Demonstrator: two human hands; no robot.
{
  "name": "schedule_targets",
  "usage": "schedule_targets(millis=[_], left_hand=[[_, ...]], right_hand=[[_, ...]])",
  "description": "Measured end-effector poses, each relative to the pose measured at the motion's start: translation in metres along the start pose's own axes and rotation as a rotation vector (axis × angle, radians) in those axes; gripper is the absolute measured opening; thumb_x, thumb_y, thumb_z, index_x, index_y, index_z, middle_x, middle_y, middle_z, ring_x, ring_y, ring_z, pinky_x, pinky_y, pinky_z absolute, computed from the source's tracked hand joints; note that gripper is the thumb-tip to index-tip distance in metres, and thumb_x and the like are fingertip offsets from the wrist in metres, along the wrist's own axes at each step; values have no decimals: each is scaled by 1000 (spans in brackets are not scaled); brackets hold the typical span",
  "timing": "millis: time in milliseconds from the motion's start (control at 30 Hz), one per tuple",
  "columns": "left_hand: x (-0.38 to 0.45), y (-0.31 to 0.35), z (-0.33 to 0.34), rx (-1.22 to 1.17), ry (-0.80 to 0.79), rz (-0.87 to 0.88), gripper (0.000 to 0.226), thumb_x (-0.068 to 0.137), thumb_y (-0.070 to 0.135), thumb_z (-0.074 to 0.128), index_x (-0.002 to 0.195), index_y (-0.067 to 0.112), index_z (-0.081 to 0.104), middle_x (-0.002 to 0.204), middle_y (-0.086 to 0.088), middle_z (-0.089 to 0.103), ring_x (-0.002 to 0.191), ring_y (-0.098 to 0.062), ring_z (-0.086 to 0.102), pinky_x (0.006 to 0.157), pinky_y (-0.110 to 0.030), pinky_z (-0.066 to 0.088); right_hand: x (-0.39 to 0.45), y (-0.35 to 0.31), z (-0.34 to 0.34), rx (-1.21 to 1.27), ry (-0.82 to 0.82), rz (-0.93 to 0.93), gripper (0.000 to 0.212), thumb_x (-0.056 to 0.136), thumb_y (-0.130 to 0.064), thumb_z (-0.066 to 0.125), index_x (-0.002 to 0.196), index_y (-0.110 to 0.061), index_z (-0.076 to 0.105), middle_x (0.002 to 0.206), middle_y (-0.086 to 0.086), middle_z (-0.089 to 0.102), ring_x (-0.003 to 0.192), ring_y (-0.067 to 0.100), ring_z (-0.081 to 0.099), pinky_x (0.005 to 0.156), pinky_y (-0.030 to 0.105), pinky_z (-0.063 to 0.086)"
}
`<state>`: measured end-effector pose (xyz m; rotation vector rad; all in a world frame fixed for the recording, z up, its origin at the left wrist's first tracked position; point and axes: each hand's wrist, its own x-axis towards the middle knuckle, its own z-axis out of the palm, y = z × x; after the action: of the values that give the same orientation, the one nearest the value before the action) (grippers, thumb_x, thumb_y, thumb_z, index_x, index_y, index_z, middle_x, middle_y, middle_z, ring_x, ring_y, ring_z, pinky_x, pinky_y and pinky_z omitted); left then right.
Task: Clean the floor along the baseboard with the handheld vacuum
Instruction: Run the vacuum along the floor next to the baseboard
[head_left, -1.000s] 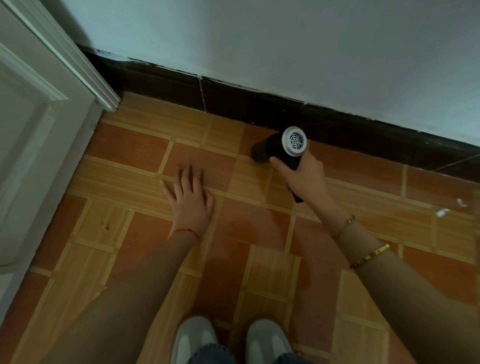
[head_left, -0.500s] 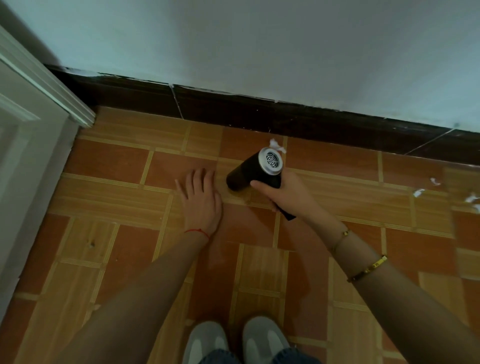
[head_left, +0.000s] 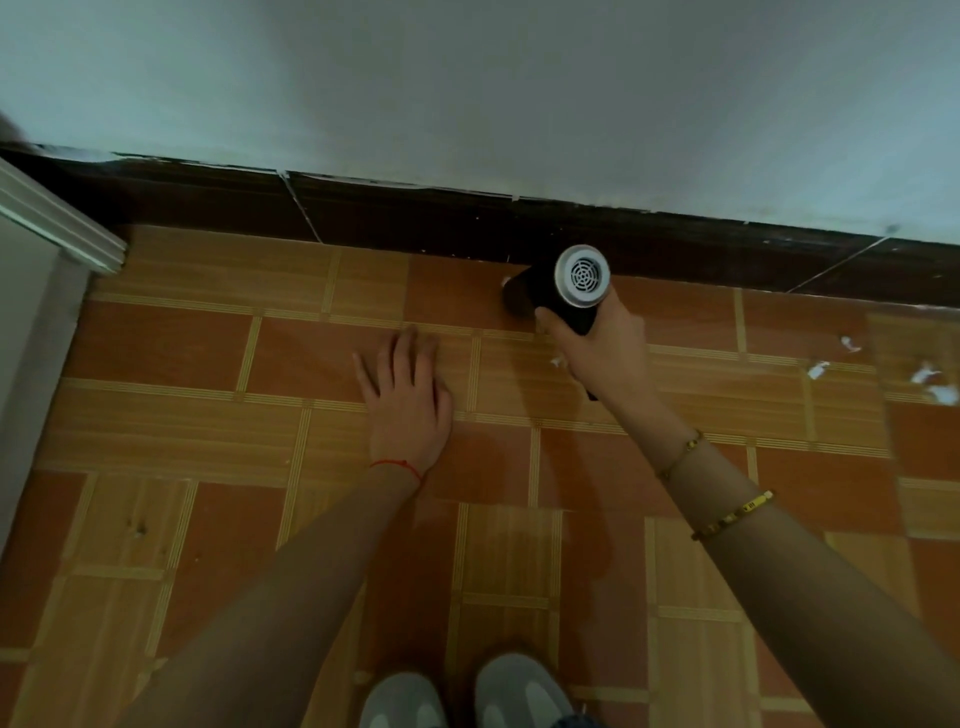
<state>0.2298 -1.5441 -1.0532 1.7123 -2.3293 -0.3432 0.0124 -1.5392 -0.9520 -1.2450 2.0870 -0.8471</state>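
Your right hand (head_left: 597, 348) grips the handheld vacuum (head_left: 558, 291), nozzle down beside the baseboard (head_left: 415, 218); your left hand (head_left: 405, 400) lies flat on the floor (head_left: 208, 415). White scraps (head_left: 930, 382) remain farther right.

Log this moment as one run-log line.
right hand: grips handheld vacuum, nozzle at baseboard | left hand: flat on floor | paper scraps: remaining, right

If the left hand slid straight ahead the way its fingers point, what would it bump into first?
Probably the dark baseboard. The left hand lies flat on the tiled floor, fingers pointing toward the wall, and only bare tile shows ahead of them. The handheld vacuum sits off to its right.
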Motion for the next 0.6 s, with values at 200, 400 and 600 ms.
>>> schedule_targets(millis=[200, 400, 600], left_hand=[[0, -1, -1, -16, -2, 5, 53, 95, 30, 37, 145, 16, 43, 155, -12, 39, 148, -32, 28, 120, -66, 7], [0, -1, 0, -11, -1, 1, 52, 95, 30, 37, 145, 16, 43, 155, -11, 37, 148, -32, 28, 120, -66, 7], [0, 0, 0, -25, 20, 3, 50, 95, 28, 42, 143, 16, 46, 154, -11, 39, 147, -32, 30, 119, -67, 9]], right_hand=[[7, -9, 9, -42, 1, 4, 65, 86, -43, 68, 140, -15, 45, 125, 3, 64, 110, 22, 64, 87, 31, 53], [16, -15, 13, -152, 1, -61, 71, 87, -49, 65, 144, -16, 38, 127, 5, 64, 113, 25, 62, 91, 44, 54], [21, -31, 32, -180, -62, -106, 73, 85, -56, 63, 143, -18, 38, 124, 8, 65, 111, 30, 63, 87, 48, 54]])
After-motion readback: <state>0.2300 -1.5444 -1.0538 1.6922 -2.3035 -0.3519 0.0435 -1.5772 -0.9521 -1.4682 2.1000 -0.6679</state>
